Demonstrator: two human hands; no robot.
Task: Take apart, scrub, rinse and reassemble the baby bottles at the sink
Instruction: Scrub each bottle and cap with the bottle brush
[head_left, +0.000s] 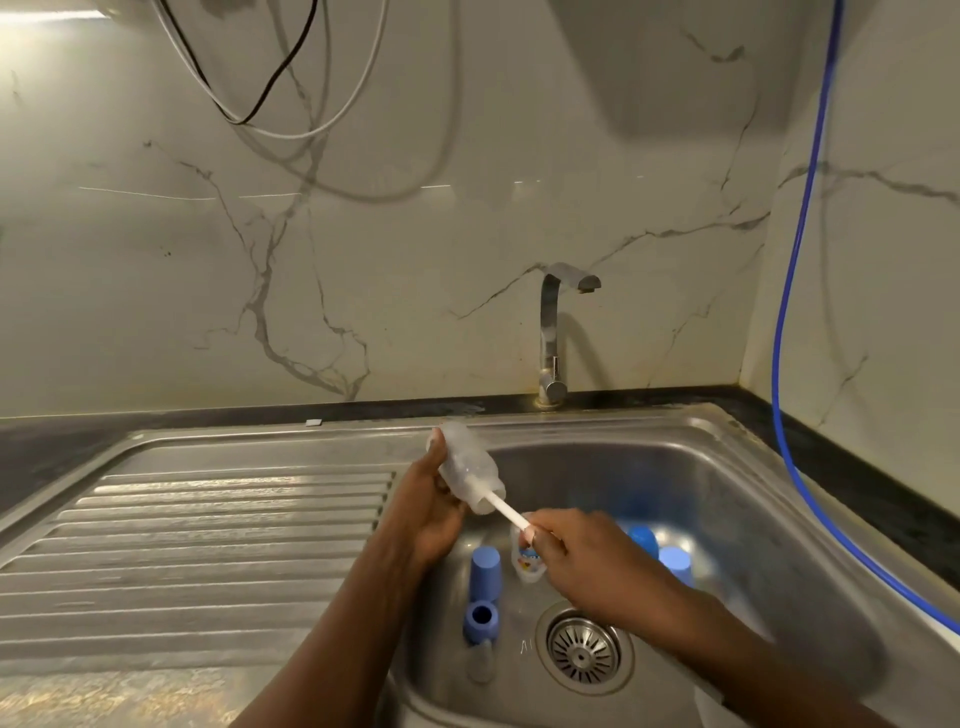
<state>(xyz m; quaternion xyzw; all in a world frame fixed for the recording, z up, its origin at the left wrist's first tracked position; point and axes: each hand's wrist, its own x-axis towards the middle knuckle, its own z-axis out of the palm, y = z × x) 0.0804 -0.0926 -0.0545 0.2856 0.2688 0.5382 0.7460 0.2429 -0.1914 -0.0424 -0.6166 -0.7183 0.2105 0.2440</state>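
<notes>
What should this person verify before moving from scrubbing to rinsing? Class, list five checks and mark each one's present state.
1. Left hand grips the clear bottle: ok.
2. Right hand pinches the brush handle, which enters the bottle's mouth: ok.
3. Tap running: not ok, no water visible.
4. Drain strainer uncovered: ok.
5. Bottle interior scrubbed clean: cannot tell.

Dim, yellowish light is glaring in streaks across the marble wall (363, 260), while the sink (727, 483) is looking soft, perhaps motion-blurred.
</notes>
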